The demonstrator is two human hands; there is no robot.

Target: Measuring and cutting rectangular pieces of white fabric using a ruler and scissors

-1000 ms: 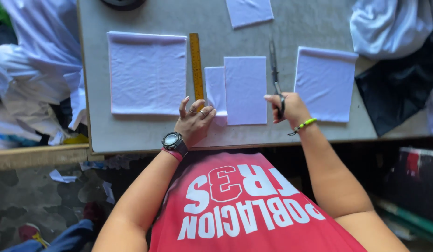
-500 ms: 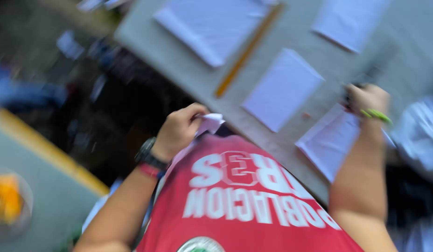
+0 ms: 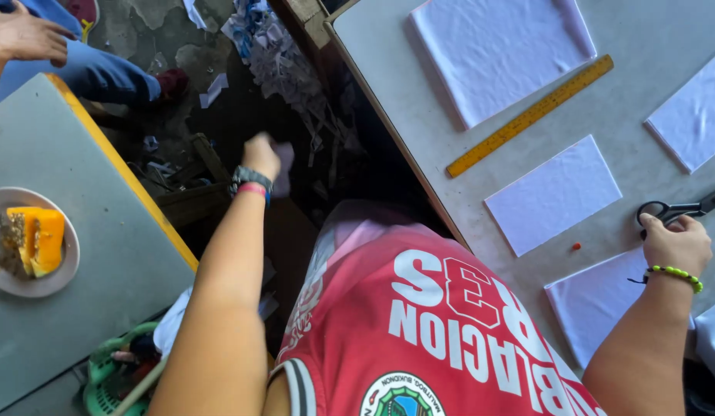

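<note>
The left hand (image 3: 262, 156) is closed on a small white cloth scrap (image 3: 283, 163), held out past the table (image 3: 388, 85) edge above the littered floor. The right hand (image 3: 676, 243) rests curled against the black scissors (image 3: 673, 209) near the table's near edge. Several cut white cloth pieces (image 3: 554, 193) already lie flat there beside a yellow ruler (image 3: 529, 115).

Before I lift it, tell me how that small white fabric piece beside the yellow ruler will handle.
The white fabric piece lies thin and flat on the table, so it would probably droop limp and weigh little. The smooth tabletop may let it slide when pushed. It seems unlikely to roll or break.
</note>
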